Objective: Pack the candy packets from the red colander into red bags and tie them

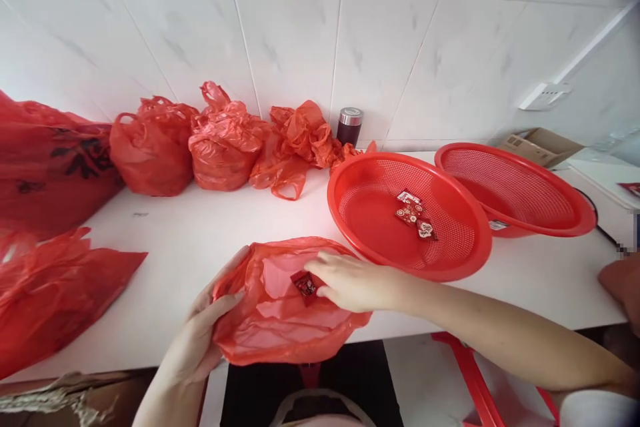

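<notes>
My left hand (205, 320) grips the left rim of a red plastic bag (290, 343), its thumb over the edge and the other fingers behind the film. The bag's mouth gapes toward me at the table's front edge. Inside that mouth, my right hand (345, 280) pinches a small dark red printed packet (304, 285). Just beyond my right forearm is a red perforated plastic basket (365, 220), where several similar small packets (410, 213) lie.
Knotted red bags (225, 147) line the tiled wall beside a dark tumbler (349, 127). A second red basket (530, 193) and a cardboard box (543, 147) stand at the right. Large red bags (45, 293) cover the left side. Part of another person's arm (620, 283) shows far right.
</notes>
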{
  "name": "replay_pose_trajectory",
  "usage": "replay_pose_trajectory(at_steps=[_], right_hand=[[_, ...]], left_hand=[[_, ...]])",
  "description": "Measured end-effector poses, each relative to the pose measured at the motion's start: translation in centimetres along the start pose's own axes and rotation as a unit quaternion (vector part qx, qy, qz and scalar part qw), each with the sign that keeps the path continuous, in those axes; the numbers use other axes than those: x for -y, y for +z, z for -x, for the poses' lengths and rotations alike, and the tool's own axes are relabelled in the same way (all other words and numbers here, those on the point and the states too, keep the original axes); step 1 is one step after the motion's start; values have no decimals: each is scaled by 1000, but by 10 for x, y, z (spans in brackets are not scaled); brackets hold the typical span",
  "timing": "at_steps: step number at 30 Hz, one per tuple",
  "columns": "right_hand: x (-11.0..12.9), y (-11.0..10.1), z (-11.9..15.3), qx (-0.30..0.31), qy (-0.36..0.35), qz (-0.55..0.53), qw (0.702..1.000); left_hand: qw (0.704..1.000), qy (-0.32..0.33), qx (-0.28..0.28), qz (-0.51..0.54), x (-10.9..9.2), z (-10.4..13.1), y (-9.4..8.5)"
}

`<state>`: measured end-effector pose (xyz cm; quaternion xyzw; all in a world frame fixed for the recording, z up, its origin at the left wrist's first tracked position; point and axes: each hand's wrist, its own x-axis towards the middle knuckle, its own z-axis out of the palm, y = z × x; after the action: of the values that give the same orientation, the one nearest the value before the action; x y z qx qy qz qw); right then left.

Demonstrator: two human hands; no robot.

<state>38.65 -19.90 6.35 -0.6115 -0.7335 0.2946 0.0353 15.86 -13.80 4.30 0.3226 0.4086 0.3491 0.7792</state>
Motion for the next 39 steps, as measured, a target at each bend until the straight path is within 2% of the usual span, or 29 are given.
replay_pose_trajectory(at_steps=[2,3,7,9,11,14,17,20,25,32,39], right_hand=[[-3,-8,7,-8,-10,-42,999],[-3,-14,11,-31,-16,-61,998],[-3,-41,28,-163,-26,-125,978],[-16,-58,36,-218,4,-108,970],[-45,-75,42,-248,59,-45,966],[-109,-92,44,-215,196,47,955],[-171,-89,42,-100,361,70,925],[-206,-73,41,-58,388,53,918],[-217,-58,36,-49,361,21,931],[-218,-66,39,-30,355,-59,933],[-211,-66,44,-66,326,-109,937]], left_hand=[[1000,-1,-5,10,1,-1,-3],[1000,-2,-5,14,2,-1,-3],[1000,0,7,21,5,-4,-4],[1000,0,12,22,6,-4,-6],[1000,-3,10,22,6,-4,-7],[1000,-6,4,20,6,-4,-8],[1000,-6,0,19,6,-3,-7],[1000,-10,-5,9,6,-5,-7],[999,-14,-32,-5,6,-10,-8],[999,-13,-30,1,9,-10,-12],[1000,-17,-23,4,11,-7,-13]])
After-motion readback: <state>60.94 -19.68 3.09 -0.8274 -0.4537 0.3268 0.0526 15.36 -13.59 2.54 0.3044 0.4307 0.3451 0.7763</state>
